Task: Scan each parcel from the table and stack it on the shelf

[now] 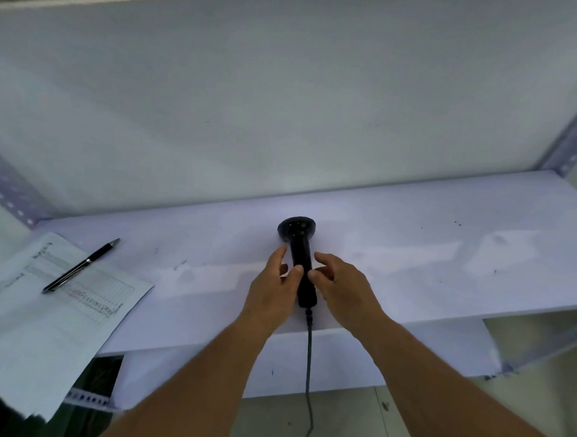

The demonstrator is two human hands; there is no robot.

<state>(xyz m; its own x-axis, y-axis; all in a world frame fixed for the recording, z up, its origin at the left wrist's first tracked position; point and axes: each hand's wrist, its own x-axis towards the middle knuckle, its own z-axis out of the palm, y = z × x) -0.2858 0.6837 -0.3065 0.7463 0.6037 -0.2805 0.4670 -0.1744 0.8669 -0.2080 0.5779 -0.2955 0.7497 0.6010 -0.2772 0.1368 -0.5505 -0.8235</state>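
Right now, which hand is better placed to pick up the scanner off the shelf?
Probably left: the left hand has its thumb across the scanner handle, while the right hand only touches its side.

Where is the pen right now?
In the head view, the pen lies on the printed sheet at the left end of the shelf, left of the scanner.

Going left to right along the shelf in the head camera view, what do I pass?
pen → left hand → scanner → right hand
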